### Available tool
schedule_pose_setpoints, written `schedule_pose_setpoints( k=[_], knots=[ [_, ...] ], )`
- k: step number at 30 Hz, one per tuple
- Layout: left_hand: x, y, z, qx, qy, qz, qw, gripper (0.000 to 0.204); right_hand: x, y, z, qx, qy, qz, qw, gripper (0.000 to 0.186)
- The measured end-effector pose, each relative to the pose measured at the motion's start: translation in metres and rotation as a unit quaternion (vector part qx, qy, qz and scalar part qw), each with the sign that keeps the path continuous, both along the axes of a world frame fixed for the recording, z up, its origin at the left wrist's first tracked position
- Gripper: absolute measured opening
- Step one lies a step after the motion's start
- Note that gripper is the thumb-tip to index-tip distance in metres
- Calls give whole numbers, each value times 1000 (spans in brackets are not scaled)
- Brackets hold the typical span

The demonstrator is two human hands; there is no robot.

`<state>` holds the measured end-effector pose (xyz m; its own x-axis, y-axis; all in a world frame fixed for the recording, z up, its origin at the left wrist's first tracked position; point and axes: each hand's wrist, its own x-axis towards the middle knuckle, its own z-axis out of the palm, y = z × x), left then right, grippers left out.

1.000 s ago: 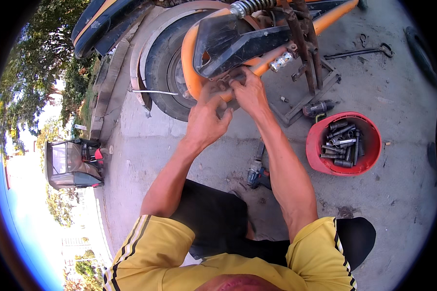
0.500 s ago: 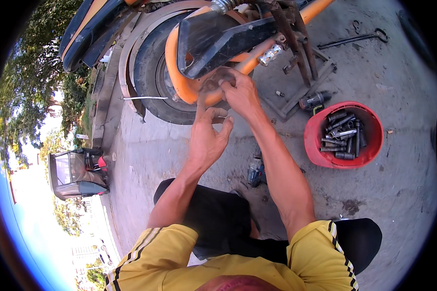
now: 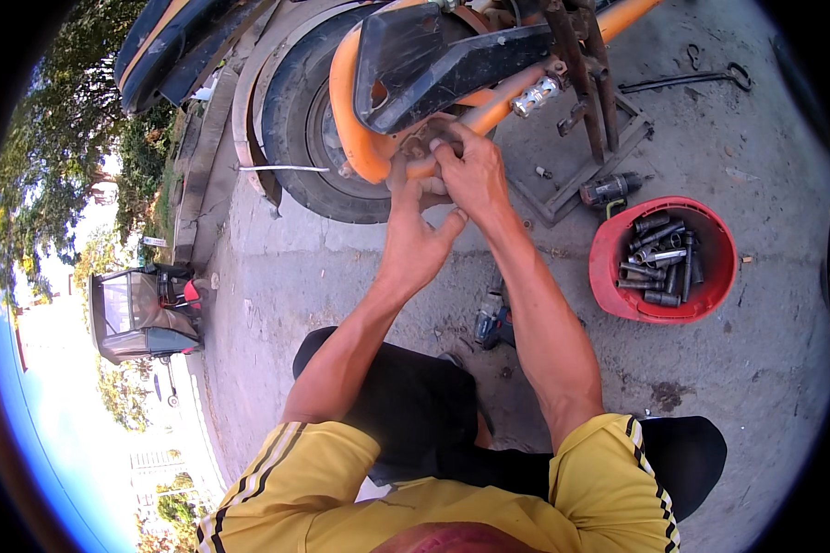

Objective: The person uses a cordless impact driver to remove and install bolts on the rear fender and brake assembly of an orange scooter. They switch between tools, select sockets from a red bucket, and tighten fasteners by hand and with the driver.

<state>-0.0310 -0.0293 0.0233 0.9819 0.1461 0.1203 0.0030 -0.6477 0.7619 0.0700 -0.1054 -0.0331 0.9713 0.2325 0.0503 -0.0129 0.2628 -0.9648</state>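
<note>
Both my hands are at the lower bend of an orange tubular frame (image 3: 366,158), beside a black-tyred wheel (image 3: 281,124). My left hand (image 3: 420,235) reaches up from below, fingertips against the dark bracket area under the tube and thumb held apart. Just to its right, my right hand (image 3: 473,175) has thumb and fingers closed together at the same greasy dark bracket (image 3: 417,147). Whatever sits between those fingers is hidden. A black plastic guard (image 3: 470,74) covers the frame above my hands, and a silver cylindrical fitting (image 3: 535,96) is on the tube to the right.
A red helmet-shaped tub (image 3: 609,276) of dark metal sockets stands at right. One power drill (image 3: 609,189) lies beside it, another (image 3: 492,323) between my legs. A rusty metal stand (image 3: 599,111) and a long rod tool (image 3: 678,81) are beyond. A three-wheeled vehicle (image 3: 143,313) is at far left.
My left hand has moved up and right, its fingers now against the bracket near my right hand. My right hand remains at the bracket. The view has shifted slightly.
</note>
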Motion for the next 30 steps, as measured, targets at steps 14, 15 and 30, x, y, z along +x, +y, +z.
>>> schedule_pose_setpoints(
  k=[14,15,30],
  knots=[
    [-6,19,-17,-145,-18,39,988,22,10,1,-4,45,-2,8,999,28],
    [-6,21,-18,-161,-14,42,986,22,10,0,-4,33,-4,13,999,29],
    [-2,9,-25,-128,-54,51,989,28,15,1,-5,38,11,23,999,28]
  ],
)
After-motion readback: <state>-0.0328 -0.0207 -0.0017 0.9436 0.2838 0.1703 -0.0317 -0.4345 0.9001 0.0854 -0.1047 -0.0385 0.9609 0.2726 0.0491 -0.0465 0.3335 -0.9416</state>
